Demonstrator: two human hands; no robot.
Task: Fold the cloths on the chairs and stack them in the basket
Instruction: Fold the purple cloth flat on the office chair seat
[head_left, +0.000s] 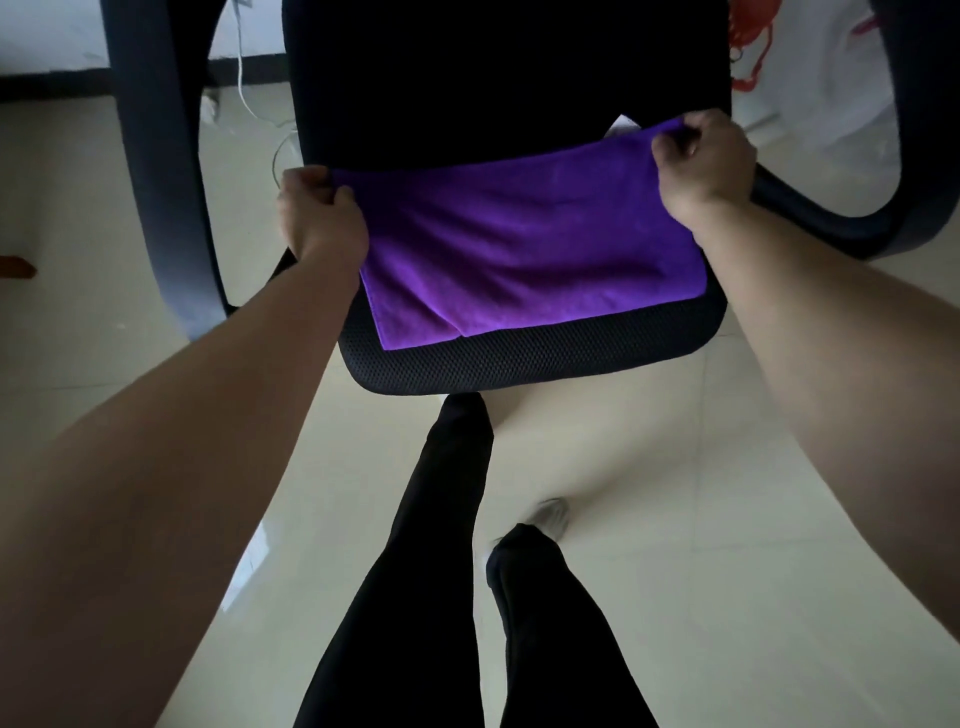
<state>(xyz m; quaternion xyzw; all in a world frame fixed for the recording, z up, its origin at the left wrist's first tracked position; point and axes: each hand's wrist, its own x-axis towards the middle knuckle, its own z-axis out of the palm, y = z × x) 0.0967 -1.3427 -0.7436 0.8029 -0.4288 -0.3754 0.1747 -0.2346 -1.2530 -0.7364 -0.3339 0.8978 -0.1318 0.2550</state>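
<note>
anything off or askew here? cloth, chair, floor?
Nothing damaged or spilled. The purple cloth sits slightly skewed on the chair seat, far edge lifted, the right hand holding its corner higher than the left hand. A small white tag pokes out behind it. No basket in view.

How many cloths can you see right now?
1: a purple cloth lying on the black chair seat, its far corners pinched by the left hand and right hand. Others may be out of view.

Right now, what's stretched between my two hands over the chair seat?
In the head view, the purple cloth spans the gap, its far corners pinched by the left hand and right hand, over the black chair seat.
</note>
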